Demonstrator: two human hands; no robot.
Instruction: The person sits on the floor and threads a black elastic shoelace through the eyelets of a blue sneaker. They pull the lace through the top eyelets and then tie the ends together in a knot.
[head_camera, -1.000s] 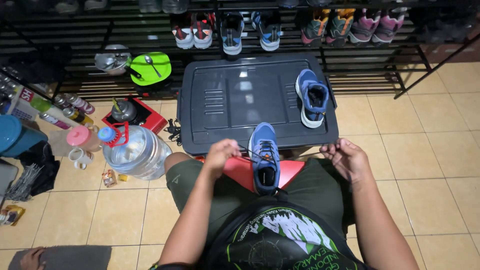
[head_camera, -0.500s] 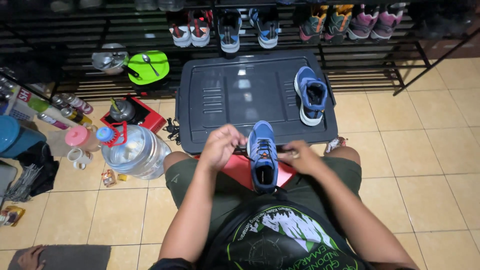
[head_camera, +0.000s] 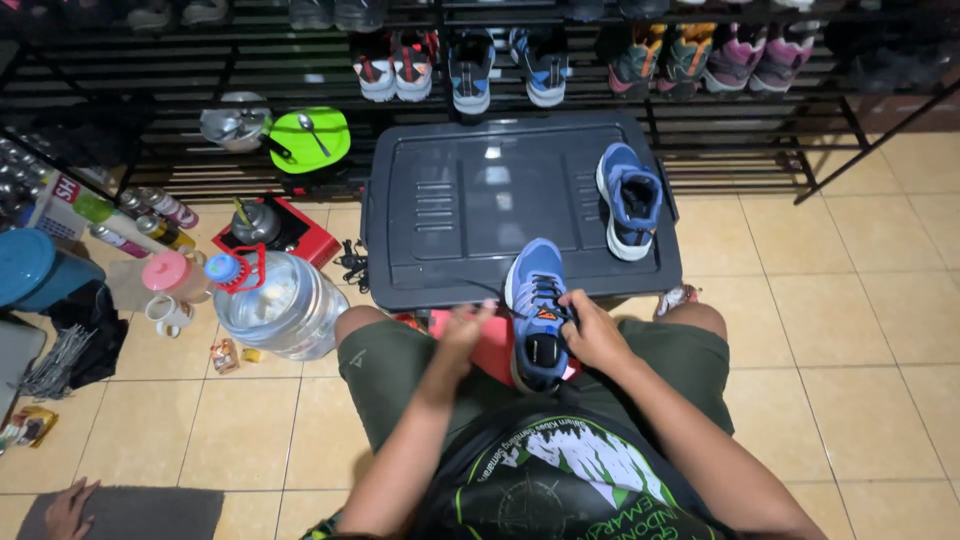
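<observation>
Blue shoe (head_camera: 537, 315) rests on the person's lap, right hand (head_camera: 594, 335) with grip closed on its laces, left hand (head_camera: 466, 330) loosely curled just beside it, dark plastic lid (head_camera: 470, 210) ahead bearing a second blue shoe (head_camera: 630, 198), tiled floor (head_camera: 850, 300) around, shoe rack (head_camera: 600, 60) behind.

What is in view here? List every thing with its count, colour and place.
blue shoe in lap: one, blue, between the knees, laces up
second blue shoe: one, blue, on the lid's right side
storage-box lid: one, dark grey, in front of the knees
red stool: one, red, under the lap shoe
water jug: one, clear with blue cap, left of the knee
shoe rack: one, black, holding several pairs, at the back
green plate: one, green, with spoon, on the rack
left hand: beside the lap shoe
right hand: on the laces
</observation>
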